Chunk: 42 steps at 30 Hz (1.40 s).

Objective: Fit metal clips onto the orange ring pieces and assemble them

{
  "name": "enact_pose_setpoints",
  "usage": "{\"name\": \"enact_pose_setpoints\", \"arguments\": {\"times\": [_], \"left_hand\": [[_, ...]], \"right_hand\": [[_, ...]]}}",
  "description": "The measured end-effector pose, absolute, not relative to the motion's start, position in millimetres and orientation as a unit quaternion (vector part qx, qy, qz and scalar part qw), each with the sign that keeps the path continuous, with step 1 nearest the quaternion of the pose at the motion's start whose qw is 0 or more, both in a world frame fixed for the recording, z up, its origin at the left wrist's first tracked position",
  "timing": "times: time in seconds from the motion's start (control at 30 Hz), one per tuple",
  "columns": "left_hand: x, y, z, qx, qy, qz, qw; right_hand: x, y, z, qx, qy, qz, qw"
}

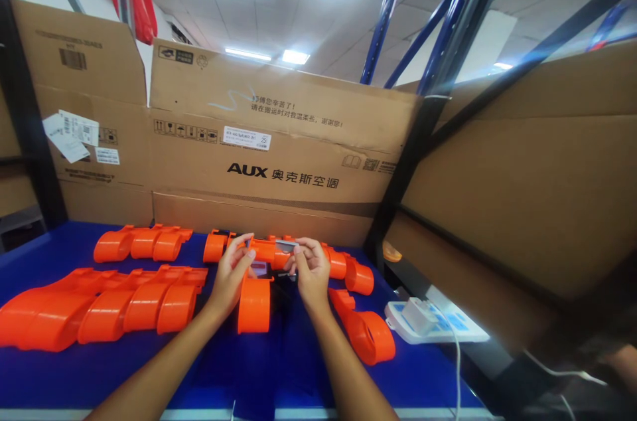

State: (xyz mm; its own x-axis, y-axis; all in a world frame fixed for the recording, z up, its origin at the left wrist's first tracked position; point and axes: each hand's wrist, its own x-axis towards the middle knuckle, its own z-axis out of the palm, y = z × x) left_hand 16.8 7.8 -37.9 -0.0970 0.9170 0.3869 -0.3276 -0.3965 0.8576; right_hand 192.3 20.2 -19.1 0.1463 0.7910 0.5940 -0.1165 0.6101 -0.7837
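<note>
Just above the blue tabletop, an orange plastic part (263, 250) is held level between my two hands. My left hand (233, 275) pinches its left end between thumb and fingers. At the other end, my right hand (312, 269) is closed, its thumb beside a flat grey strip (286, 246) lying along the part's top. Whether the strip is fixed to the part I cannot tell. Directly below sits an orange ring-shaped piece (255, 306), near my left wrist; its link to the held part is unclear. Small dark and metallic bits behind my right fingertips are partly hidden.
Rows of orange parts with looped ends (144, 305) line the left side, with more behind my hands. A single looped part (371, 336) lies right of my right forearm. Farther right is a white power strip (432, 323) with plug and cable. A cardboard wall (199, 168) closes the back.
</note>
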Motion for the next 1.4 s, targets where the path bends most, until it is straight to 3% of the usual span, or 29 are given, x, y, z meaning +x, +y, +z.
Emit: {"name": "enact_pose_setpoints", "arguments": {"times": [0.4, 1.4], "left_hand": [[12, 8, -38, 0.438, 0.307, 0.684, 0.495], [13, 6, -33, 0.469, 0.286, 0.668, 0.502]], "right_hand": [[190, 20, -22, -0.299, -0.603, 0.330, 0.661], [191, 33, -27, -0.307, -0.570, 0.345, 0.680]]}}
